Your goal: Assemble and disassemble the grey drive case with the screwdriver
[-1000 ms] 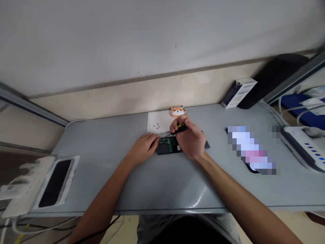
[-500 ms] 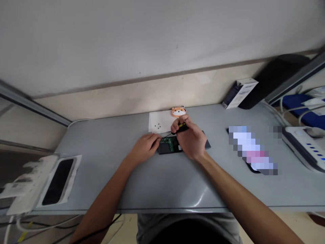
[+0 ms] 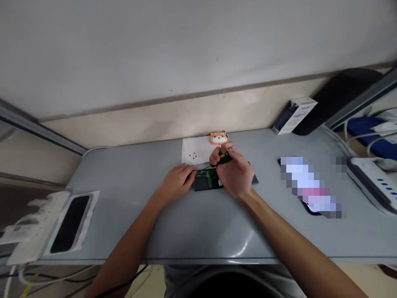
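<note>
A flat black device case (image 3: 203,184) with a green circuit board (image 3: 209,180) showing inside lies on the grey desk. My left hand (image 3: 176,183) is at its left end, fingers closed on the upper left corner. Wrapped in the fingers of my right hand (image 3: 236,176) is a screwdriver (image 3: 225,157) with a black and yellow handle. Its thin shaft slants left over the board towards my left fingertips; the tip is too small to make out. My right hand covers the device's right part, and a dark corner sticks out beyond it.
Behind the device, a white sheet of paper (image 3: 198,147) carries several tiny dark screws (image 3: 192,155) and an orange animal-faced case (image 3: 218,138). A phone (image 3: 307,186) lies right, another phone (image 3: 70,223) left beside a power strip (image 3: 40,227). A carton (image 3: 294,116) stands back right.
The whole view has shifted slightly. Both hands, the screwdriver and the device keep nearly the same positions relative to one another.
</note>
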The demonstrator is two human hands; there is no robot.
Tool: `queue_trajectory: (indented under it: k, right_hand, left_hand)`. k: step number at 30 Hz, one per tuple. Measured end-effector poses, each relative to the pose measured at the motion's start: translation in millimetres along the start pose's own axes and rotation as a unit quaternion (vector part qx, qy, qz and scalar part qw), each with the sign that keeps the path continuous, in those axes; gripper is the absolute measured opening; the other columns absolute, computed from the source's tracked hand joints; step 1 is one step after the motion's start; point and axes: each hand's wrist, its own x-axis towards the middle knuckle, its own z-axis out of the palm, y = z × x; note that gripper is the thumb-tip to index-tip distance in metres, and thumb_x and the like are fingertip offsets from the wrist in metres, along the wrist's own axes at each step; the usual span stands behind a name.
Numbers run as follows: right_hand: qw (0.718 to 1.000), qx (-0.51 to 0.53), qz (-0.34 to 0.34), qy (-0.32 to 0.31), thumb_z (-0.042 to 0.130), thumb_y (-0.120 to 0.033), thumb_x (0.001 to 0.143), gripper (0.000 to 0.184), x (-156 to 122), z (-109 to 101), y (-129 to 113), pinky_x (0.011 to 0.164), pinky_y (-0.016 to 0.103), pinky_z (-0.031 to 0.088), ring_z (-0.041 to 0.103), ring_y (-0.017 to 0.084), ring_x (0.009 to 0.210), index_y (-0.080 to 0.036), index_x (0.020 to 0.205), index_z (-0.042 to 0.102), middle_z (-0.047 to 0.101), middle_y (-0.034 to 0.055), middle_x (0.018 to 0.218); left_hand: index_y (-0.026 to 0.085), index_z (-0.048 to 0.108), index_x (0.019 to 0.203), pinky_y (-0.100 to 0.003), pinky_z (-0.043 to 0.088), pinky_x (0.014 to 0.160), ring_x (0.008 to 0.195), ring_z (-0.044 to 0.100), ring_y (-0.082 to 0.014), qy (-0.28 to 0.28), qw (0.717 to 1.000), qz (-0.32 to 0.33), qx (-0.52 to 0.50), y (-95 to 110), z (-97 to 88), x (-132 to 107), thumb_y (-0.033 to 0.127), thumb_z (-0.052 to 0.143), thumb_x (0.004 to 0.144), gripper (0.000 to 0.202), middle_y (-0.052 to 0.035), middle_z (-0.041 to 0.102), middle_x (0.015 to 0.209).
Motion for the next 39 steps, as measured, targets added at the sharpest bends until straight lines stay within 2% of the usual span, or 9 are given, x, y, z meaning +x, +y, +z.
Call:
queue_trajectory:
  k: [8,16,25,28,34,39]
  right_hand:
    - [1.0,-0.007,-0.003,0.018,0.069,-0.039,0.086,0.024,2.6,-1.0,-1.4,0.068,0.033,0.043,0.043,0.017,0.069,-0.026,0.077,0.05,0.042,-0.0004,0.074]
    - [1.0,-0.014,-0.003,-0.004,0.066,-0.04,0.092,0.025,0.2,-1.9,0.7,0.07,0.034,0.045,0.045,0.017,0.069,-0.026,0.079,0.049,0.042,-0.0002,0.075]
    - [1.0,-0.01,0.006,0.006,0.069,-0.04,0.087,0.025,-0.1,-0.4,-1.1,0.067,0.033,0.041,0.042,0.017,0.068,-0.026,0.079,0.049,0.041,-0.0009,0.073]
    - [1.0,-0.016,0.004,0.016,0.069,-0.042,0.086,0.027,-0.4,0.3,-0.2,0.067,0.034,0.042,0.042,0.017,0.068,-0.026,0.078,0.049,0.041,-0.0006,0.074]
    - [1.0,-0.018,-0.005,-0.006,0.067,-0.041,0.09,0.027,-0.7,-0.6,0.6,0.068,0.034,0.044,0.044,0.017,0.068,-0.026,0.079,0.049,0.039,-0.0006,0.074]
    - [1.0,-0.018,-0.017,0.009,0.067,-0.041,0.089,0.027,0.5,-1.0,-1.2,0.066,0.033,0.043,0.042,0.017,0.068,-0.025,0.075,0.049,0.038,-0.0005,0.072]
  left_hand:
    - [0.021,0.069,0.108,-0.04,0.058,0.09,0.096,0.073,-0.0233,-0.007,1.0,0.001,0.008,0.3,-0.7,0.3,0.022,0.044,0.108,0.025,-0.0071,0.078,0.103]
    - [0.022,0.07,0.111,-0.04,0.058,0.093,0.099,0.073,-0.0232,-0.002,1.0,-0.002,-0.004,-2.1,1.2,-0.2,0.025,0.046,0.108,0.025,-0.0062,0.078,0.105]
    - [0.021,0.07,0.107,-0.04,0.058,0.089,0.094,0.072,-0.0233,-0.002,1.0,0.001,0.005,-2.2,2.2,0.2,0.024,0.045,0.108,0.025,-0.007,0.077,0.102]
    - [0.021,0.07,0.108,-0.04,0.058,0.09,0.095,0.072,-0.0233,-0.005,1.0,-0.003,-0.002,-0.7,1.1,0.3,0.024,0.044,0.108,0.026,-0.0068,0.077,0.102]
    - [0.022,0.07,0.11,-0.041,0.058,0.094,0.099,0.073,-0.0235,-0.004,1.0,-0.002,-0.009,0.3,0.2,0.9,0.023,0.046,0.107,0.025,-0.0068,0.078,0.105]
    - [0.022,0.07,0.11,-0.04,0.058,0.095,0.1,0.073,-0.0232,-0.006,1.0,-0.002,0.0,0.4,0.0,0.5,0.024,0.045,0.108,0.025,-0.0066,0.078,0.106]
